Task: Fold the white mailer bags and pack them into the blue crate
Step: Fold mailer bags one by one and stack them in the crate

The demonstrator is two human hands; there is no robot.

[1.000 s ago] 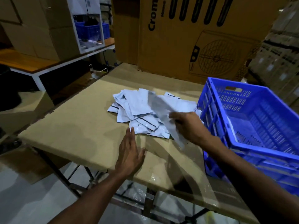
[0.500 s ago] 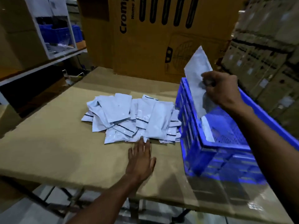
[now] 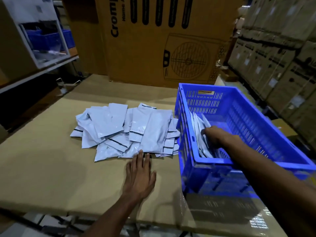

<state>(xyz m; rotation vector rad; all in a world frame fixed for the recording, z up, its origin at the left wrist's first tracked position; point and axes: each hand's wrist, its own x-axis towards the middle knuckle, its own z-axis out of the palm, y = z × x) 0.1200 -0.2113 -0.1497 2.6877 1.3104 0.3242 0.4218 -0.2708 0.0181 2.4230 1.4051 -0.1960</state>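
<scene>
**Risks while seating a bag in the crate**

The right hand reaches over the near rim of the blue crate, which sits at 3 o'clock on the counter. Its fingers are curled against the row of bags in the crate; these stand on edge, leaning on the crate's left wall. Whether the fingers pinch a bag or only press the row cannot be told, because the fingertips are hidden behind the bags.

The left hand lies flat on the counter at 6 o'clock, fingers straight and spread narrowly. The fingertips touch the near edge of the loose pile of bags, which fills the centre of the counter just beside the crate's left wall.

Probable faults from this position:

1. Row collapse. The standing bags lean with nothing visible bracing them on the open side. Releasing them abruptly would likely let them slide flat toward 3 o'clock, wasting crate space.
2. Unfolding. The bags look thin and slick. A fold that is not held by its neighbours may spring open once pressure is removed.
3. Pile disturbance. The pile overlaps loosely, and its right edge lies close to the crate wall. A careless draw by the left hand could drag several bags together or push some toward the counter's near edge.
4. Crate shift. The crate rests near the counter's right corner, on a glossy wrapped surface. Downward or sideways force from the right forearm on the rim could nudge it outward.
</scene>
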